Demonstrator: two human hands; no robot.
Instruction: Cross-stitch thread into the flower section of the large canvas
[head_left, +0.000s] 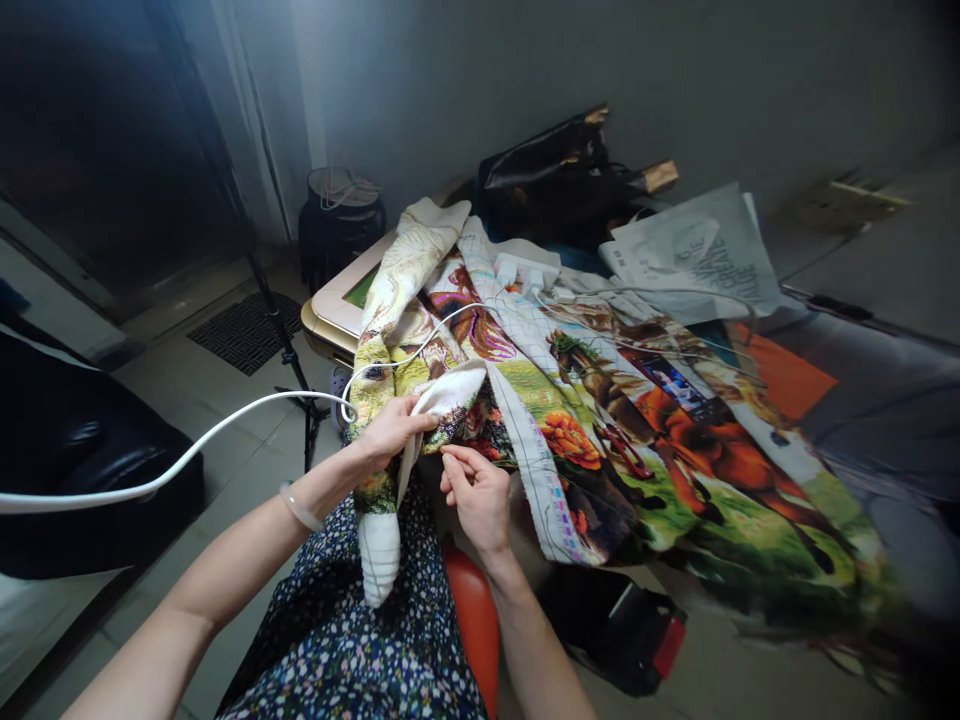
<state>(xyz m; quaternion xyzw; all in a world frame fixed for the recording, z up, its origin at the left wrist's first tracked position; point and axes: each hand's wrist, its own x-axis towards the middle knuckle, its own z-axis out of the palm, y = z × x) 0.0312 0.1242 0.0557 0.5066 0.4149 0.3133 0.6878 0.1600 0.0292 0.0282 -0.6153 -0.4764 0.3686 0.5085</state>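
The left hand (397,432) grips patterned cloth (451,388); the right hand (478,495) pinches (on something indiscernible).

Dim light, bluish glow upper L on wall (420,100), R edge blurred/stretched w/ dark corners.

Dim grey wall (420,100) behind a pale tiled floor (240,470).

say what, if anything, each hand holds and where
Left hand: patterned cloth, by its folded edge. Right hand: pinched beside it; whether it holds anything cannot be told.
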